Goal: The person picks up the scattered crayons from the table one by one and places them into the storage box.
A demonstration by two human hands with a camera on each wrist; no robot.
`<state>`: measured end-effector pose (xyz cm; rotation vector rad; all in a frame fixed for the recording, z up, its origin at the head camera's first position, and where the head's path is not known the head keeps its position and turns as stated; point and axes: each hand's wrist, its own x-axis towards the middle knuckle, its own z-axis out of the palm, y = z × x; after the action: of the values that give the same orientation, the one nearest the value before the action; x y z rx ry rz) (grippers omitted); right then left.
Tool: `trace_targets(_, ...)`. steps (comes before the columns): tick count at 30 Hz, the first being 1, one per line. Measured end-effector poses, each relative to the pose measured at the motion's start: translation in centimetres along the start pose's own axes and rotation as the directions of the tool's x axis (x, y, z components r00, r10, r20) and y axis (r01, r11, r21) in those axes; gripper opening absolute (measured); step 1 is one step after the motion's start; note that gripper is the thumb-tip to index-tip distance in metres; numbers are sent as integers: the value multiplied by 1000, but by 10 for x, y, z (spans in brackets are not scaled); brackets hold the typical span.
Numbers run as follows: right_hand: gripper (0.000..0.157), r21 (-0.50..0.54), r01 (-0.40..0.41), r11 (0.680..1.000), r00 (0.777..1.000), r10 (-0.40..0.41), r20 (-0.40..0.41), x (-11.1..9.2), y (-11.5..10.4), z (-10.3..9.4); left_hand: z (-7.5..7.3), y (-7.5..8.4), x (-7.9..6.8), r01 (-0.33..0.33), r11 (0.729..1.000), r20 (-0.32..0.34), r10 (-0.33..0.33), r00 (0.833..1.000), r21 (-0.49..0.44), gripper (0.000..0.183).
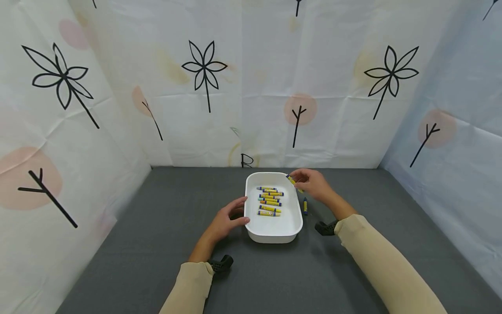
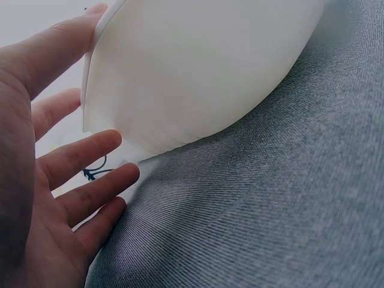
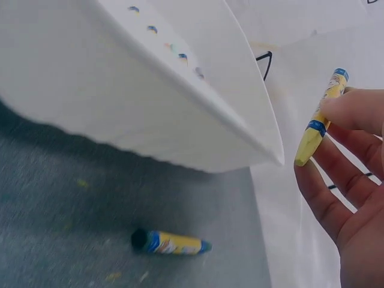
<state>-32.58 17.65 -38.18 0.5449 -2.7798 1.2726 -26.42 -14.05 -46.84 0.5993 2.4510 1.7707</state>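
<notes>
A white tray [image 1: 288, 224] stands in front of me, with several yellow-wrapped crayons [image 1: 269, 209] lying crosswise in a rough column inside. My left hand [image 1: 226, 222] is at the tray's left side. In the left wrist view, its thumb [image 2: 66, 39] touches the rim and the other fingers spread loosely beside the wall. Thumb and fingers of my right hand [image 1: 312, 183] pinch a yellow crayon [image 3: 318, 125] above the tray's far right corner, its bare yellow end pointing down. A dark-tipped crayon [image 3: 180, 244] lies on the table just right of the tray.
A dark grey cloth [image 1: 176, 196] covers the table. White sheets [image 1: 259, 87] printed with black flowers and twigs hang behind it and on both sides. Each wrist wears a black band with a small device [image 1: 326, 228].
</notes>
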Motion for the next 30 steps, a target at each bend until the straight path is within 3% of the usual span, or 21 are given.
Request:
trace_targets(13,27,-109,67,992,991,-53,126,23,-27,21,-2,1,-2,15,1000,-6,-15,1000,4,66)
trace_targets(21,25,-144,48,988,979,-18,204,30,-28,41,-1,-1,0,9,1000,0,-9,1000,-9,65)
trace_targets(30,26,-161,80,984,968,-38,247,32,-25,55,0,-1,1,8,1000,-2,-8,1000,4,64)
